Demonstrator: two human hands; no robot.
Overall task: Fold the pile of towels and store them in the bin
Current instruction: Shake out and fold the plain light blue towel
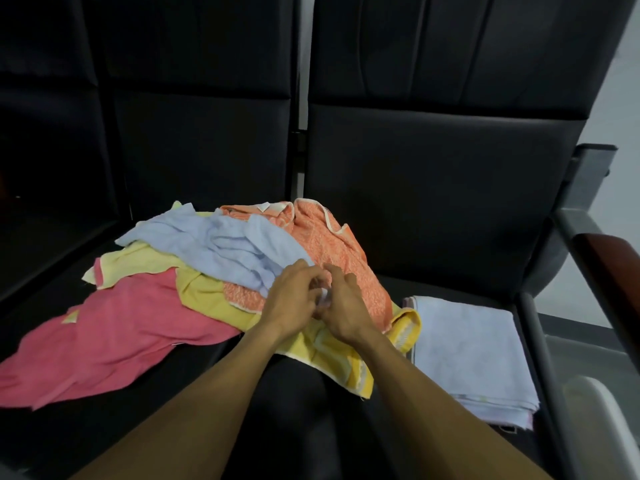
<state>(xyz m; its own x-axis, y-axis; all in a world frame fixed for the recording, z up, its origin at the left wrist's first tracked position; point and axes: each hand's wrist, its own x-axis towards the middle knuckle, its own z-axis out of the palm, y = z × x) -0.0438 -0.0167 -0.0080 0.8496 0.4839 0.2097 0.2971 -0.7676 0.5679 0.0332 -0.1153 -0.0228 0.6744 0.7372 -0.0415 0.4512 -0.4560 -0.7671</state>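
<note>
I see a row of black seats (433, 188) in front of me, with tall black backs. A messy pile of towels lies on the seats, mostly on the left one.

The pink towel (104, 344) is the biggest one I can see. It lies spread out at the left, near me. A yellow towel (138, 261) sits partly under the others, and more yellow cloth (343, 358) pokes out near my wrists. I cannot tell if they are the same towel. The light blue towel (225, 247) lies crumpled on top in the middle. The orange towel (332, 244) with white edges is bunched up just beside it, on the right of the pile.

On the right seat there is a flat, neat stack of folded towels (471, 355). The top one is pale blue. It lies just beside the messy pile, and the yellow cloth touches its left edge.

At the far right there is a gray armrest with a brown top (606, 268).

My left hand (294, 299) and my right hand (343, 306) are close together over the pile, touching each other. The fingers of both hands are curled, and they pinch a small bit of the light blue towel between them.
</note>
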